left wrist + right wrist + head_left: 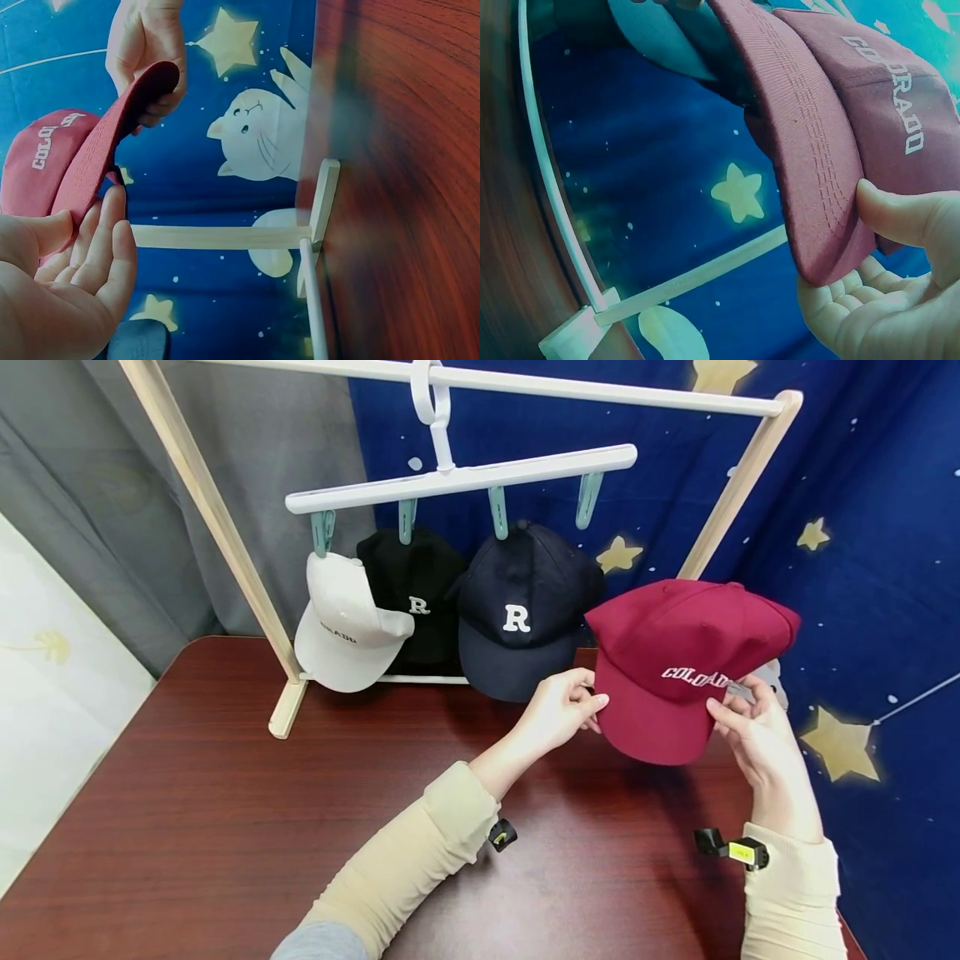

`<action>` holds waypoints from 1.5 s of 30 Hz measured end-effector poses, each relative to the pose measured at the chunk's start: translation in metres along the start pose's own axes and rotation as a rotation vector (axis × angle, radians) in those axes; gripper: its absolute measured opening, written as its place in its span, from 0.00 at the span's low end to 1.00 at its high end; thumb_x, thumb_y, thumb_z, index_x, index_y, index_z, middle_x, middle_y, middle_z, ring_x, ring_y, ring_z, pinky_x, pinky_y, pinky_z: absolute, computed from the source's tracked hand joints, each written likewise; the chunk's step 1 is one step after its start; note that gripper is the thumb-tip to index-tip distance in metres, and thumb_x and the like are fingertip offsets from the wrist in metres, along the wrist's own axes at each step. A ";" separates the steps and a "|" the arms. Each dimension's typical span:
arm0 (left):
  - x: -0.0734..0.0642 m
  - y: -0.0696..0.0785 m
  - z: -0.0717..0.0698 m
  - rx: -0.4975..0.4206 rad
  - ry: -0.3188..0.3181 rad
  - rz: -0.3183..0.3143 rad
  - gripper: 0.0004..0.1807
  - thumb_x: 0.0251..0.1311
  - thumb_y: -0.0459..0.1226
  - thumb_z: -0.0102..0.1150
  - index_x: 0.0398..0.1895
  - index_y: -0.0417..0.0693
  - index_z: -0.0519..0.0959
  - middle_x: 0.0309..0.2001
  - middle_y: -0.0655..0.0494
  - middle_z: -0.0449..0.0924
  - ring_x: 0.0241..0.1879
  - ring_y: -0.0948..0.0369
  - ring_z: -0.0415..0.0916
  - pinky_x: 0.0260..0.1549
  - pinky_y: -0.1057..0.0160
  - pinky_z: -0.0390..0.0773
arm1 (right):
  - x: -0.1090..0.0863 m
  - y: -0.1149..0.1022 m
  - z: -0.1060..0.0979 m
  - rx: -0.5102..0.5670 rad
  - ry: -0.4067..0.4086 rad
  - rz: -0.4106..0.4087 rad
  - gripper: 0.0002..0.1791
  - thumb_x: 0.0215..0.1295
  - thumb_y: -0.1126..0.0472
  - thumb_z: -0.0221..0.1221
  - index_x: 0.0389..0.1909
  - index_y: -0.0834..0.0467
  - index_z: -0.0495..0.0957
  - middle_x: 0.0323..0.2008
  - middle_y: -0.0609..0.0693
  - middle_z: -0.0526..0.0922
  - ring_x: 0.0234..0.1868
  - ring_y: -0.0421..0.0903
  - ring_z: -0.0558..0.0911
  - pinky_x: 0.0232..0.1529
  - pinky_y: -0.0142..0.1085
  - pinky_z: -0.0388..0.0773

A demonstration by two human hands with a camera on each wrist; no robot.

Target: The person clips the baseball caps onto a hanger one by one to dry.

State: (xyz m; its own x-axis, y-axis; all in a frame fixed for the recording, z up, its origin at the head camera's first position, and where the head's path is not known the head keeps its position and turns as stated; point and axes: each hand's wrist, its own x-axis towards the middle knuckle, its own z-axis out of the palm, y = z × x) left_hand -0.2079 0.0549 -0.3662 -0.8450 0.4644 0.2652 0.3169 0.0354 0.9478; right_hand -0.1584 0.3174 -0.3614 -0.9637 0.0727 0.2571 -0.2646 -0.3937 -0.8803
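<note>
A red baseball cap with COLORADO lettering is held in the air above the table, right of the hanging caps. My left hand pinches one side of its brim, thumb on top and fingers beneath. At the brim's other side my right hand pinches it the same way, as the right wrist view shows for the brim. Left of the red cap, a navy cap, a black cap and a white cap hang below teal clips. The rightmost teal clip holds nothing.
A white hanger bar, tilted up to the right, hangs from the white rail of a wooden rack. The rack's right post stands behind the red cap. Below lies a dark red-brown table; a blue star-patterned curtain is behind.
</note>
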 end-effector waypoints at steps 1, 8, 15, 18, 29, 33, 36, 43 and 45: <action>0.000 0.001 -0.001 0.001 0.001 0.002 0.06 0.63 0.28 0.58 0.42 0.35 0.75 0.22 0.47 0.81 0.19 0.58 0.80 0.27 0.57 0.81 | 0.001 0.000 0.001 -0.001 -0.003 -0.005 0.23 0.61 0.84 0.49 0.52 0.62 0.60 0.29 0.54 0.81 0.29 0.42 0.80 0.27 0.30 0.77; -0.004 0.007 -0.010 0.010 0.012 0.027 0.07 0.62 0.27 0.58 0.41 0.34 0.73 0.22 0.47 0.81 0.19 0.59 0.81 0.27 0.60 0.81 | 0.006 0.001 0.010 0.010 -0.034 -0.015 0.21 0.61 0.84 0.48 0.50 0.62 0.61 0.28 0.53 0.80 0.30 0.42 0.79 0.27 0.30 0.77; -0.007 0.009 -0.019 0.002 0.028 0.032 0.07 0.62 0.27 0.57 0.41 0.33 0.71 0.23 0.46 0.80 0.22 0.53 0.82 0.26 0.64 0.81 | 0.013 0.001 0.019 0.008 -0.070 -0.013 0.21 0.61 0.84 0.49 0.48 0.61 0.62 0.28 0.52 0.80 0.30 0.42 0.79 0.27 0.29 0.76; -0.008 0.009 -0.024 -0.005 0.033 0.033 0.08 0.62 0.27 0.57 0.41 0.33 0.71 0.23 0.45 0.80 0.24 0.48 0.82 0.27 0.62 0.81 | 0.017 0.002 0.023 0.009 -0.084 -0.010 0.21 0.61 0.84 0.49 0.49 0.61 0.62 0.28 0.52 0.80 0.31 0.42 0.79 0.28 0.29 0.77; -0.011 0.013 -0.038 -0.004 0.052 0.064 0.08 0.62 0.27 0.58 0.41 0.33 0.71 0.22 0.46 0.80 0.23 0.52 0.82 0.27 0.61 0.81 | 0.030 0.000 0.035 -0.005 -0.149 0.005 0.22 0.62 0.84 0.46 0.49 0.58 0.63 0.29 0.52 0.80 0.32 0.41 0.79 0.30 0.30 0.76; -0.012 0.015 -0.042 0.006 0.059 0.067 0.08 0.62 0.28 0.58 0.41 0.33 0.70 0.22 0.45 0.80 0.24 0.50 0.83 0.27 0.62 0.81 | 0.035 0.000 0.039 -0.010 -0.158 0.004 0.22 0.62 0.85 0.47 0.49 0.58 0.64 0.29 0.52 0.80 0.31 0.41 0.79 0.29 0.30 0.76; -0.012 0.016 -0.045 0.013 0.064 0.073 0.07 0.62 0.27 0.58 0.40 0.33 0.70 0.22 0.45 0.80 0.24 0.48 0.82 0.26 0.63 0.80 | 0.038 0.000 0.041 -0.006 -0.160 0.011 0.22 0.62 0.84 0.47 0.49 0.58 0.64 0.28 0.52 0.80 0.30 0.41 0.79 0.29 0.30 0.76; -0.013 0.021 -0.053 0.036 0.071 0.082 0.06 0.63 0.27 0.57 0.38 0.34 0.71 0.23 0.45 0.81 0.23 0.54 0.83 0.27 0.62 0.81 | 0.044 0.000 0.050 -0.025 -0.138 0.020 0.22 0.61 0.85 0.47 0.48 0.57 0.66 0.27 0.50 0.79 0.28 0.40 0.77 0.26 0.28 0.73; -0.013 0.021 -0.055 0.043 0.070 0.082 0.06 0.63 0.27 0.57 0.38 0.34 0.71 0.23 0.45 0.81 0.22 0.56 0.82 0.27 0.62 0.81 | 0.046 0.000 0.052 -0.027 -0.135 0.023 0.22 0.61 0.85 0.46 0.47 0.57 0.66 0.27 0.50 0.79 0.28 0.40 0.77 0.26 0.28 0.72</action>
State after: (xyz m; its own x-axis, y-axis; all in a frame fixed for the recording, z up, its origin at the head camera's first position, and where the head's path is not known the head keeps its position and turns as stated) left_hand -0.2139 0.0009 -0.3400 -0.8427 0.4047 0.3550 0.4034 0.0382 0.9142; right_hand -0.2005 0.2732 -0.3284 -0.9563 -0.0603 0.2861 -0.2450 -0.3689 -0.8966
